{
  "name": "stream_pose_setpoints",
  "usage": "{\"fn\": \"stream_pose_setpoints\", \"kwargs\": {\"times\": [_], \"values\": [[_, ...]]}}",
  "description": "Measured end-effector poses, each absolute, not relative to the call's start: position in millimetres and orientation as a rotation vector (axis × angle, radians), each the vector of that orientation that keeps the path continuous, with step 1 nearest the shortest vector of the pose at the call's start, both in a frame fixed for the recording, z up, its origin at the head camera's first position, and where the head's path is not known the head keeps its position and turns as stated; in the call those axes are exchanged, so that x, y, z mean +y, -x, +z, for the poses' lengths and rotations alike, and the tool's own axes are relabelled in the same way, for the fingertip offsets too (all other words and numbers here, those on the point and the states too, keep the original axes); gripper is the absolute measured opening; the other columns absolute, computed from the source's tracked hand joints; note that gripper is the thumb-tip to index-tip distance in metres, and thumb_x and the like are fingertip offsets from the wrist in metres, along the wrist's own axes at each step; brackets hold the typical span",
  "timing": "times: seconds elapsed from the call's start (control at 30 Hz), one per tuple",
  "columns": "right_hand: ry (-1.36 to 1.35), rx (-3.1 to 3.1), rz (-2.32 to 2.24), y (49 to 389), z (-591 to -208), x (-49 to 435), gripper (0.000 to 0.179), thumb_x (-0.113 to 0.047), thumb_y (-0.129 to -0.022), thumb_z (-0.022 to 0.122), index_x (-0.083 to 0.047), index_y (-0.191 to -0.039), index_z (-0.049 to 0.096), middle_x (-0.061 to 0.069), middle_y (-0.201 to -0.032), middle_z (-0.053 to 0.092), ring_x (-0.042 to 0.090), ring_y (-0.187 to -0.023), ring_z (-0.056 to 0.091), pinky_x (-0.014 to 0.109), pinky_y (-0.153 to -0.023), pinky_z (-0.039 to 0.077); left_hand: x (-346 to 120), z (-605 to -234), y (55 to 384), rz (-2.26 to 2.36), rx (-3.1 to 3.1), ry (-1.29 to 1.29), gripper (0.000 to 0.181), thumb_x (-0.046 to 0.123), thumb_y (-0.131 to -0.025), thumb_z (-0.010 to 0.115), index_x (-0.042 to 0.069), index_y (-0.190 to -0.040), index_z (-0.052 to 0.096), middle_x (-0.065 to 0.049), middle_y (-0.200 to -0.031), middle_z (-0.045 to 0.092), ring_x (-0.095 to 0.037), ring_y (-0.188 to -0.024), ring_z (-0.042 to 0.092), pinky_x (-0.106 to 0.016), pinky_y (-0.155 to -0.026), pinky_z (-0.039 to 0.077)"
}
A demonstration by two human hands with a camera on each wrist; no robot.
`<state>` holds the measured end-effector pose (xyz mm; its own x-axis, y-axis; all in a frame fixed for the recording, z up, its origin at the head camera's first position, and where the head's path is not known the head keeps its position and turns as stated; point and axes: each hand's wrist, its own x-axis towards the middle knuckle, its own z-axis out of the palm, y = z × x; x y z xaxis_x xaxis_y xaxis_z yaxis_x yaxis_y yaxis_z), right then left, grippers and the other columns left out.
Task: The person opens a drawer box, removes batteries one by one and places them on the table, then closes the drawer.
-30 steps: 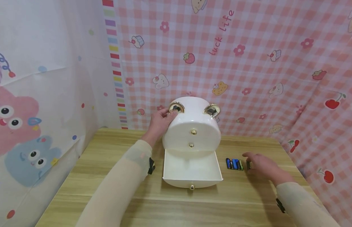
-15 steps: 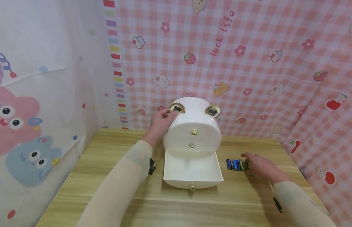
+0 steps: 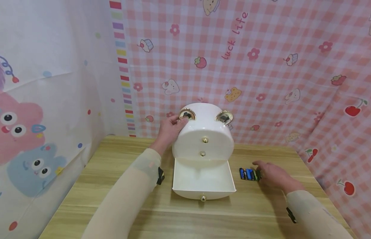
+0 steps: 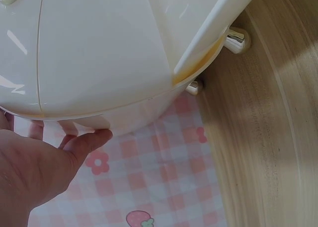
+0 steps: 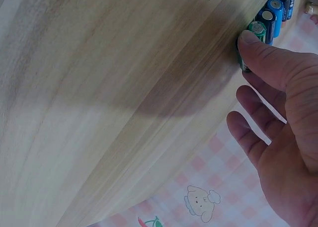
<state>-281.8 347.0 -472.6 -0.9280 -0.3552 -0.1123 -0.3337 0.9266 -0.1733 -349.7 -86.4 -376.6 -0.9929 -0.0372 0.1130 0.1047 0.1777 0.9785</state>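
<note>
A white cabinet with frog-like gold-rimmed eyes (image 3: pixel 225 117) stands on the wooden table; its lower drawer (image 3: pixel 203 176) is pulled out and bare inside. My left hand (image 3: pixel 168 132) touches the cabinet's upper left side by one eye. The left wrist view shows that thumb and the fingers (image 4: pixel 36 129) lying along the glossy side wall (image 4: pixel 144 110). To the right of the drawer, several batteries (image 3: pixel 247 174) lie side by side in a row. My right hand (image 3: pixel 275 174) pinches a dark green battery (image 5: pixel 240 57) at the row's right end, partly hidden by the thumb (image 5: pixel 256 48).
Two small gold knobs (image 3: pixel 205 140) sit on the cabinet front, and another (image 3: pixel 203 198) is on the drawer. A pink checked cloth (image 3: pixel 263 66) hangs behind the table, with a white printed cloth (image 3: pixel 68 99) at the left. Bare tabletop (image 3: pixel 233 215) lies in front.
My right hand has moved slightly left, bringing its battery from a small gap away up against the row. My left hand and the cabinet keep their places.
</note>
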Motion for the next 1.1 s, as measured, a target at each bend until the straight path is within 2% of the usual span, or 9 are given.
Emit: {"fn": "stream_pose_setpoints", "kwargs": {"times": [0.47, 1.1], "values": [[0.547, 2.951, -0.239, 281.3, -471.2, 345.4, 0.07, -0.001, -0.084, 0.087, 0.002, -0.146, 0.054, 0.021, -0.126, 0.074, 0.043, -0.115, 0.07, 0.065, -0.099, 0.055, -86.6, -377.8, 348.8, -1.921, -2.328, 0.072, 0.042, 0.044, -0.101, 0.074, 0.017, -0.134, 0.075, -0.01, -0.117, 0.075, -0.014, -0.092, 0.067, -0.026, -0.081, 0.057], [0.55, 2.949, -0.301, 280.0, -470.9, 348.6, 0.073, -0.007, -0.083, 0.088, 0.002, -0.147, 0.053, 0.026, -0.133, 0.07, 0.048, -0.119, 0.067, 0.067, -0.101, 0.054, -85.1, -376.9, 347.8, -1.947, -2.293, 0.073, 0.042, 0.043, -0.1, 0.076, 0.016, -0.133, 0.076, -0.01, -0.109, 0.076, -0.01, -0.082, 0.067, -0.023, -0.074, 0.057]]}}
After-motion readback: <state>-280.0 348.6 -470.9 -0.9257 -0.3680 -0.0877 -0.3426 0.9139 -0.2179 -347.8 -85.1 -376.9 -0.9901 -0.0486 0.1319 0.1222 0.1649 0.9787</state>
